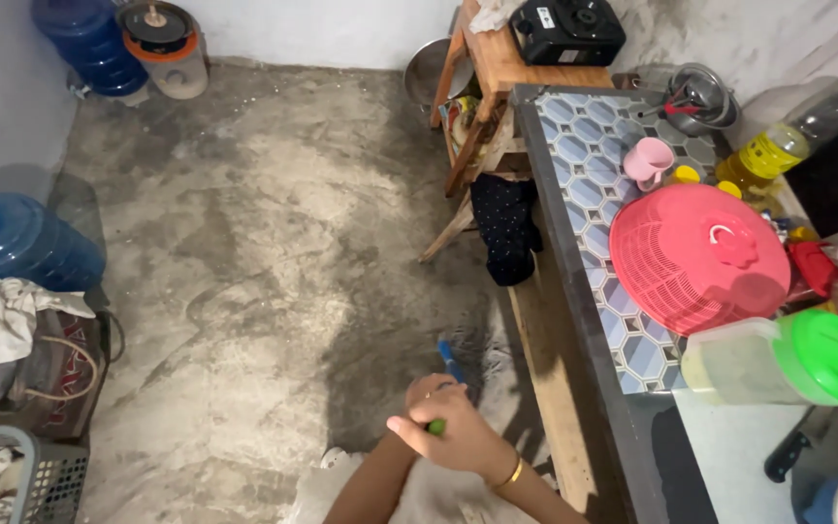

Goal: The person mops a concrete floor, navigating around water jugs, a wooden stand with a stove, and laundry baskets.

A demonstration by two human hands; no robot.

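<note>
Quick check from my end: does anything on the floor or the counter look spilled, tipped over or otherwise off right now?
Yes. A blue water bottle lies on its side at the left wall, and a clear jar with a green lid lies on its side on the counter. A dark patch marks the floor near the hands; wet or shadow, unclear.

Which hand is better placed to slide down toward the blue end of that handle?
Left, probably. The left hand sits farther along the handle, right next to its blue end. The right hand, with the bracelet, is wrapped over the green top, farther from it.
</note>
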